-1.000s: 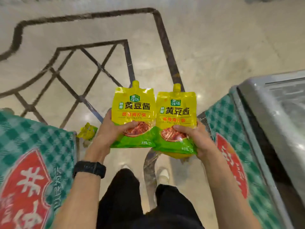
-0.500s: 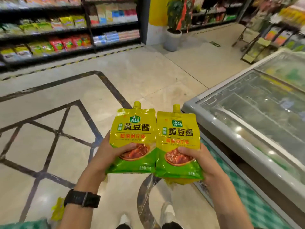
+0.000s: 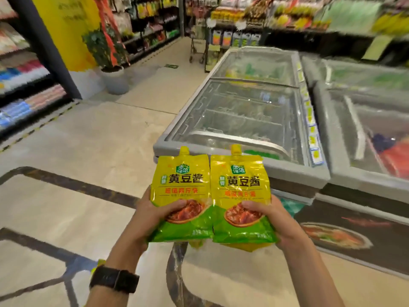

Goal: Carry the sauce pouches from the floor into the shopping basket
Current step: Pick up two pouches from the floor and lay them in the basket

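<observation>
Two yellow-and-green sauce pouches with spouts stand upright side by side in front of me. My left hand [image 3: 152, 214] grips the left pouch [image 3: 180, 187] by its lower edge, thumb on the front. The right pouch [image 3: 241, 189] is held the same way by my right hand [image 3: 274, 218]. More yellow pouch material shows behind and under the right pouch. A scrap of yellow-green packaging [image 3: 96, 265] shows on the floor behind my left wrist. No shopping basket is in view.
A grey chest freezer [image 3: 241, 111] with glass lids stands straight ahead, a second freezer [image 3: 365, 120] to its right. Stocked shelves [image 3: 24, 89] run along the left, a potted plant [image 3: 110, 69] by a yellow pillar. Tiled floor [image 3: 88, 140] stretches left.
The view has swung up from the floor and checked cloths to the aisle and freezers. Both hands keep the same hold on the pouches, carried in front of me.
</observation>
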`<state>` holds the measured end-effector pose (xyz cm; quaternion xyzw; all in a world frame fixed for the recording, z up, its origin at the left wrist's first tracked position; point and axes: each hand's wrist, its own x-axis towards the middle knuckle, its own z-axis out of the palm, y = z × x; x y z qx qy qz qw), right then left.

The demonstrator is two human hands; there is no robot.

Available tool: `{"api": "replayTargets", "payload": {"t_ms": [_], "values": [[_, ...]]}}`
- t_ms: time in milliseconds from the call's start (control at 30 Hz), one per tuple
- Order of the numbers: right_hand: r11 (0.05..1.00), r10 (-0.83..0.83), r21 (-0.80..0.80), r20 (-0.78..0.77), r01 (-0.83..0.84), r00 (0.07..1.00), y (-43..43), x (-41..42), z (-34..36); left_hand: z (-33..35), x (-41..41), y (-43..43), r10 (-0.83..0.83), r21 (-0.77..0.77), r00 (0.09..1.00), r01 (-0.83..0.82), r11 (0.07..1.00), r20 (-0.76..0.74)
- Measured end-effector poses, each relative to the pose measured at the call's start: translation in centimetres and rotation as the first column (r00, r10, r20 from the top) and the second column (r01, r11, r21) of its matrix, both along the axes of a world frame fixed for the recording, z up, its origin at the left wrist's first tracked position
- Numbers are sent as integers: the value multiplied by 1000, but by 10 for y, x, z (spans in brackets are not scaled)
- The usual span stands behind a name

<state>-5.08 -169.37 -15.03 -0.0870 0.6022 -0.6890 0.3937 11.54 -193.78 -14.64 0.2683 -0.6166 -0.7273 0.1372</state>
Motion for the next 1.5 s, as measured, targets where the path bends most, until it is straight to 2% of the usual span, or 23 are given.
{"api": "replayTargets", "payload": {"t_ms": [200,367,467,700,1000,1200,1367,1500], "values": [[969,-246,-41,-37,245,969,148,-22,6,8,-82,116,-237,-56,971,238,970,21],[874,-483,-77,-40,480,874,271,-23,7,10,-155,225,-457,-143,888,460,877,53],[774,-628,-118,-12,623,778,332,-13,5,14,-195,290,-556,-170,829,557,813,59],[469,-881,-91,15,879,472,452,10,-1,19,-270,436,-811,-174,584,804,569,45],[148,-988,-23,30,989,149,540,-19,-6,-10,-392,583,-970,-113,242,965,237,32],[-23,-1000,-36,7,999,-22,581,-50,8,-5,-456,672,-996,-110,85,990,83,20],[-161,-987,-27,9,987,-160,620,-53,5,-9,-478,746,-998,-71,-63,995,-65,32],[-256,-966,0,37,967,-255,669,-57,-8,-18,-491,812,-989,-16,-134,991,-135,60]]}}
